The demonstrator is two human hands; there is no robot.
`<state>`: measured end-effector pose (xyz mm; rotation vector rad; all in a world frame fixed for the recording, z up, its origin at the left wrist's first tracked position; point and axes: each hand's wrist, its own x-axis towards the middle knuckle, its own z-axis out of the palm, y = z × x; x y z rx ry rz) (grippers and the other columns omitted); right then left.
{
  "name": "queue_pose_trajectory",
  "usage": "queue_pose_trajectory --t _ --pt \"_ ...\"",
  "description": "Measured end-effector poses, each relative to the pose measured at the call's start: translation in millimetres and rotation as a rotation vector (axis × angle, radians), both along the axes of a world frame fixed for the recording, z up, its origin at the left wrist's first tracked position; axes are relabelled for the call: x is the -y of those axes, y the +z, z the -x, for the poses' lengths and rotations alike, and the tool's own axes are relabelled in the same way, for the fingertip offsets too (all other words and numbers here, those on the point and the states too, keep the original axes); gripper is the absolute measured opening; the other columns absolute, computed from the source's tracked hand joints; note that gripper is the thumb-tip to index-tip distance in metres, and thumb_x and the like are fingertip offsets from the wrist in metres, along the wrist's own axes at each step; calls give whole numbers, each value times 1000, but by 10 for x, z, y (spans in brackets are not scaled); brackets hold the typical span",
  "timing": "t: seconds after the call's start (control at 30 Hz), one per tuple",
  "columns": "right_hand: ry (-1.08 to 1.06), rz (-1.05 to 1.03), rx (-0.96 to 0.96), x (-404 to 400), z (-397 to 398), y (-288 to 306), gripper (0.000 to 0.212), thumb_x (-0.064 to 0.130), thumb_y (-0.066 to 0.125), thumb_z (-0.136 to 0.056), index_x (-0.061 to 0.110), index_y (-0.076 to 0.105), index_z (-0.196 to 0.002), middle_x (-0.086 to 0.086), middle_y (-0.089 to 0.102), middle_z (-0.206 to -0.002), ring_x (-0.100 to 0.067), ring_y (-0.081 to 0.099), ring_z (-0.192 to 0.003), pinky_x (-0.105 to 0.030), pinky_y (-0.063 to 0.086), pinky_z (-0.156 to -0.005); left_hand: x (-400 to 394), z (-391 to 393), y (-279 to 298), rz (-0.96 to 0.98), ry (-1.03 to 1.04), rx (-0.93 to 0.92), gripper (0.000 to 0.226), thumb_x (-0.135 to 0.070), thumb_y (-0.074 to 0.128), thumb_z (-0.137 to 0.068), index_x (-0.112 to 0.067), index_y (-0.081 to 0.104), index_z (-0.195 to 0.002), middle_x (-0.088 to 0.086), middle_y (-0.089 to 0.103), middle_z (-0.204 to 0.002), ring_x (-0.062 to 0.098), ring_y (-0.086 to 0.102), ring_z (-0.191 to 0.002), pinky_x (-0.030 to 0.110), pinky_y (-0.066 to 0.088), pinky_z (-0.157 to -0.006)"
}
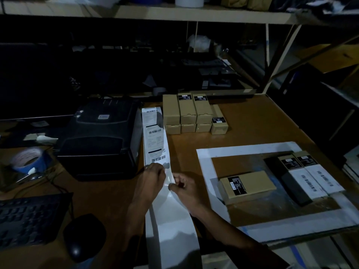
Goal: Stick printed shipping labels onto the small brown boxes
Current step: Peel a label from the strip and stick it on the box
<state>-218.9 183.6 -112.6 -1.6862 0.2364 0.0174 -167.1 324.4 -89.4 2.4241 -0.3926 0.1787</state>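
Note:
A long white strip of printed shipping labels (155,140) runs down the table from beside the black label printer (101,138) to the front edge. My left hand (152,177) presses on the strip just below the lowest printed barcode. My right hand (184,188) pinches the strip's right edge beside it. A small brown box (252,186) with a black sticker lies inside a white-framed board (206,166). Two boxes with white labels (314,180) stuck on them lie to its right. A stack of several brown boxes (188,113) stands at the back.
A blue tape roll (29,158) sits at the left. A black keyboard (29,220) and mouse (81,235) lie at the front left, with cables between. Shelving rises behind the table. The scene is dim.

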Motion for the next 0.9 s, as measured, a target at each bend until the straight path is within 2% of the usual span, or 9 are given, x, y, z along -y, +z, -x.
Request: queue_pose_trajectory --t 0.17,0.3,0.37,0.43,0.5,0.6,0.67,0.8,0.9 --pt "-6 79 33 -16 -11 41 58 6 71 -85 39 54 -129 -4 70 -102 -19 70 -93 -43 60 -85 -121 -109 145 197 117 44 7 -5 56 -97 -3 62 -93 9 64 -100 14 57 -92 26 51 -78" --pt "86 250 155 8 62 185 58 -1 59 -92 36 49 -136 12 61 -114 -2 62 -97 -14 53 -81 -213 -160 204 218 115 0 8 -9 55 -99 -5 60 -94 12 66 -98 23 65 -86 30 56 -77" --pt "167 533 234 -6 61 258 46 16 59 -97 42 52 -134 15 53 -124 0 56 -105 -6 46 -81 -229 -167 220 195 103 -50 8 -14 52 -101 -9 56 -96 11 66 -100 26 67 -85 35 59 -75" --pt "259 699 217 -30 42 331 40 48 59 -97 46 52 -136 14 41 -138 -5 49 -119 -5 40 -83 -217 -178 260 159 98 -74 11 -15 49 -102 -8 56 -98 12 65 -101 25 66 -83 31 57 -69" --pt "311 788 152 -65 49 382 56 70 55 -88 49 48 -140 11 31 -148 -10 42 -129 -10 35 -88 -193 -192 321 115 91 -106 16 -17 46 -103 -6 58 -101 10 65 -103 18 62 -84 26 52 -70" --pt "320 835 114 -118 78 438 60 59 64 -89 48 44 -145 6 26 -154 -17 42 -135 -16 40 -96 -170 -221 407 58 78 -172 20 -22 43 -105 -8 58 -106 10 65 -106 20 62 -89 31 53 -77" --pt "334 940 79 -149 84 456 64 55 64 -91 48 38 -148 1 19 -159 -24 35 -138 -29 43 -105 -161 -253 451 11 71 -204 22 -26 42 -105 -9 56 -108 11 65 -111 25 64 -96 34 53 -82" --pt "415 1178 12 -120 61 393 77 63 57 -90 55 12 -152 -6 -7 -164 -37 14 -143 -50 28 -111 -143 -300 512 -35 69 -218 22 -29 40 -106 -13 56 -106 9 65 -116 21 62 -97 29 48 -79" --pt "440 1201 -14 -75 36 299 76 69 54 -88 56 13 -151 -3 -18 -165 -40 6 -146 -54 24 -111 -148 -328 576 -45 87 -205 20 -29 41 -106 -15 56 -105 9 65 -115 19 61 -96 31 50 -78"
